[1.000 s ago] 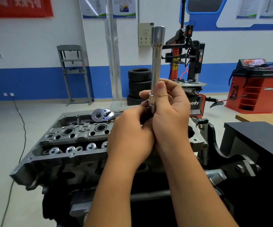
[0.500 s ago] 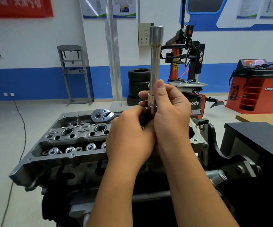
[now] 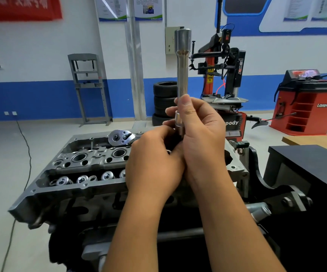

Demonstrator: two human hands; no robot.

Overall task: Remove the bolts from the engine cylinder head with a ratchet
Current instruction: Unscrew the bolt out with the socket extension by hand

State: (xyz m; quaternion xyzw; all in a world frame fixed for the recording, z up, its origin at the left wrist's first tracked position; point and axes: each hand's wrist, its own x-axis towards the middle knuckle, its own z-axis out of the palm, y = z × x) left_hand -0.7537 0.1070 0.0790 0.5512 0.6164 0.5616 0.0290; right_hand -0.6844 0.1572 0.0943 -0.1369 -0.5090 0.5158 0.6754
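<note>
I see both bare hands raised together at centre, above a grey cast-metal engine cylinder head w/ round bores and valve springs. My right hand grasps a long polished steel socket extension, held upright; thumb lies along its shaft, fingers wrap behind it. The wider socket end points up, well above the hands. A short chrome collar sits on the lower shaft, just under the thumb tip. My left hand is curled in against the right, fingers bent round the bottom of the tool; what exactly it pinches is hidden by the knuckles.

The shiny chrome ratchet head w/ its round drive face lies on the far top edge of the cylinder head, just left of the left hand, handle running behind the fingers. Can't tell whether the left hand touches it.

Beyond the hands: a stack of black tyres, a red-and-black tyre-changing machine. Far right of the right hand stands a red wheel balancer cabinet. Near right, a black boxy bench.
</note>
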